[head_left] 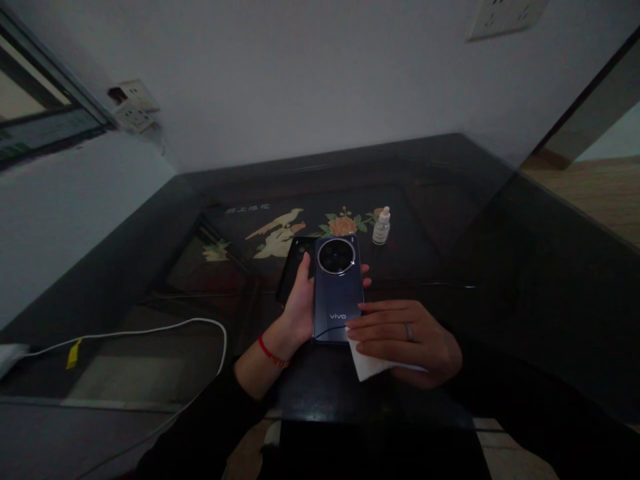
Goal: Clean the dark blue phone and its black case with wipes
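Note:
A dark blue smartphone (338, 293) lies back side up in my left hand (299, 308), its round camera ring at the far end and "vivo" printed lower down. My left thumb runs along one edge while fingertips show past the other. Pressed to the phone's lower right corner, my right hand (407, 340) wears a ring and holds a folded white tissue (369, 363), which hangs out below the fingers. Behind the phone on the left lies a black phone case (289, 272), partly hidden by my left hand.
The dark glossy tabletop (240, 373) shows a bird-and-flower picture. A small dropper bottle (381, 228) stands right of the flower. A white cable (150, 329) with a yellow tag (74, 355) curves across the left side. Wall sockets (134, 107) sit at the back left.

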### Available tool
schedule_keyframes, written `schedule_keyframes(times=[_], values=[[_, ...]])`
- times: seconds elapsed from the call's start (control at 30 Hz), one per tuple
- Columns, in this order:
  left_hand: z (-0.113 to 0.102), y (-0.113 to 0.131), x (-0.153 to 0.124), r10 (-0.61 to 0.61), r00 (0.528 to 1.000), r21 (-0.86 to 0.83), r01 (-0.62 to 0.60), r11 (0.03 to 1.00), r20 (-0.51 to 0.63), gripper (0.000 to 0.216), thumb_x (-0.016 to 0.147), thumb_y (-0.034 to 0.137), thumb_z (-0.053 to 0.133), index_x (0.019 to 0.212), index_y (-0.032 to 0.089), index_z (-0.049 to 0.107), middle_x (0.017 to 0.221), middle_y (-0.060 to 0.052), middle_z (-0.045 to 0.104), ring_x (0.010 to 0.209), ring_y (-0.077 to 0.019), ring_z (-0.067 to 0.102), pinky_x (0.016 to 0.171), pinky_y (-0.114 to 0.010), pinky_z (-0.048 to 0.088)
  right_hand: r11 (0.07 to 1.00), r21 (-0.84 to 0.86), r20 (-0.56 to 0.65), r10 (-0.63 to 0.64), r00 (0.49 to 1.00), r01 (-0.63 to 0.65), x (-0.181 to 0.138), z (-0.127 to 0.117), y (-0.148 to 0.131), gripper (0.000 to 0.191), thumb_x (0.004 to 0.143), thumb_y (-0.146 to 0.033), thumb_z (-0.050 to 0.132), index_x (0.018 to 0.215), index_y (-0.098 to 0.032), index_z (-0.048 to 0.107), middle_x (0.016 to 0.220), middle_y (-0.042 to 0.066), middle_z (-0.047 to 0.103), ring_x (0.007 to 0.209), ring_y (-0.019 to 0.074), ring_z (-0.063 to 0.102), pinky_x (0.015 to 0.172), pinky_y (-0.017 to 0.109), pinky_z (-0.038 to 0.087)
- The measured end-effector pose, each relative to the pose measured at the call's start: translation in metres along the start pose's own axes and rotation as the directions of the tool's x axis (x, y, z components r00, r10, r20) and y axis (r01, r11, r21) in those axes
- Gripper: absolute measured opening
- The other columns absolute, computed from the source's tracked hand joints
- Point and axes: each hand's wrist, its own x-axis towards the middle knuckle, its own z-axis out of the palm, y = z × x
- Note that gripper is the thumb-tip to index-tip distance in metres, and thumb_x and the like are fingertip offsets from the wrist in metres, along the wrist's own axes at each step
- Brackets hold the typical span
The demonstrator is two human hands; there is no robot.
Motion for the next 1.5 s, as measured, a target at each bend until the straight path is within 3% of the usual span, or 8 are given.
schedule_keyframes(times=[0.1, 0.27, 0.53, 0.7, 0.83, 1.27, 1.4, 1.5], values=[[-0.002, -0.006, 0.001, -0.066, 0.997, -0.022, 0.067, 0.998, 0.035, 0.089, 0.088, 0.071, 0.014, 0.129, 0.003, 0.054, 0.106, -0.019, 0.070, 0.095, -0.0258, 0.067, 0.093, -0.041, 0.045, 0.981, -0.073, -0.128, 0.167, 0.978, -0.177, -0.003, -0.007, 0.007, 0.034, 0.095, -0.017, 0.039, 0.123, -0.010, 0.058, 0.115, 0.015, 0.070, 0.120, 0.0209, 0.059, 0.103, 0.043, 0.048], [0.001, -0.028, 0.001, -0.157, 0.984, -0.045, 0.161, 0.986, 0.085, 0.076, 0.090, 0.069, 0.020, 0.125, 0.013, 0.058, 0.110, -0.016, 0.069, 0.099, -0.0309, 0.066, 0.092, -0.058, 0.043, 0.813, -0.217, -0.302, 0.470, 0.829, -0.540, -0.006, -0.014, 0.022, 0.046, 0.094, -0.007, 0.037, 0.135, -0.020, 0.051, 0.139, 0.012, 0.054, 0.134, 0.0200, 0.046, 0.112, 0.047, 0.039], [0.007, -0.036, 0.002, -0.164, 0.982, -0.016, 0.163, 0.987, -0.093, 0.067, 0.090, 0.065, 0.031, 0.117, 0.012, 0.063, 0.097, -0.015, 0.072, 0.094, -0.0304, 0.067, 0.091, -0.052, 0.045, 0.918, -0.301, -0.012, 0.266, 0.964, -0.258, -0.005, 0.002, 0.026, 0.033, 0.096, -0.015, 0.045, 0.126, -0.017, 0.057, 0.134, 0.012, 0.059, 0.133, 0.0207, 0.047, 0.112, 0.048, 0.039], [0.006, -0.029, 0.001, -0.142, 0.990, -0.018, 0.142, 0.990, -0.010, 0.072, 0.091, 0.067, 0.022, 0.115, 0.012, 0.062, 0.096, -0.014, 0.072, 0.093, -0.0295, 0.068, 0.093, -0.057, 0.043, 0.858, -0.295, -0.167, 0.387, 0.907, -0.421, -0.010, -0.005, 0.030, 0.035, 0.095, -0.008, 0.041, 0.126, -0.010, 0.057, 0.134, 0.020, 0.058, 0.134, 0.0217, 0.046, 0.110, 0.046, 0.041], [0.007, -0.026, 0.000, -0.136, 0.990, -0.011, 0.136, 0.991, -0.030, 0.073, 0.091, 0.066, 0.021, 0.122, 0.011, 0.059, 0.096, -0.015, 0.072, 0.098, -0.0304, 0.066, 0.096, -0.056, 0.041, 0.936, -0.244, -0.044, 0.249, 0.967, -0.252, -0.010, -0.005, 0.028, 0.037, 0.094, -0.012, 0.046, 0.130, -0.015, 0.055, 0.134, 0.015, 0.059, 0.134, 0.0225, 0.045, 0.110, 0.048, 0.041], [0.009, -0.016, -0.002, -0.077, 0.997, -0.031, 0.076, 0.997, -0.013, 0.078, 0.091, 0.067, 0.017, 0.128, 0.011, 0.056, 0.108, -0.018, 0.069, 0.100, -0.0303, 0.065, 0.093, -0.051, 0.044, 0.897, -0.252, -0.170, 0.328, 0.929, -0.363, -0.012, -0.009, 0.029, 0.045, 0.092, -0.006, 0.044, 0.134, -0.018, 0.053, 0.137, 0.012, 0.056, 0.133, 0.0227, 0.046, 0.107, 0.046, 0.046], [0.010, -0.013, -0.002, -0.053, 0.998, -0.044, 0.052, 0.998, -0.030, 0.078, 0.092, 0.065, 0.014, 0.128, 0.011, 0.056, 0.110, -0.018, 0.069, 0.099, -0.0296, 0.065, 0.093, -0.049, 0.044, 0.961, -0.187, -0.061, 0.197, 0.979, -0.205, -0.014, -0.009, 0.028, 0.041, 0.092, -0.012, 0.047, 0.132, -0.018, 0.054, 0.133, 0.011, 0.060, 0.132, 0.0225, 0.047, 0.105, 0.044, 0.048], [0.009, -0.011, -0.002, -0.024, 0.998, -0.035, 0.022, 0.999, -0.057, 0.077, 0.091, 0.066, 0.017, 0.127, 0.011, 0.057, 0.109, -0.017, 0.069, 0.097, -0.0276, 0.066, 0.093, -0.049, 0.045, 0.892, -0.222, -0.209, 0.352, 0.912, -0.395, -0.019, -0.012, 0.034, 0.040, 0.093, -0.009, 0.041, 0.127, -0.019, 0.058, 0.132, 0.011, 0.061, 0.129, 0.0209, 0.052, 0.104, 0.043, 0.048]])
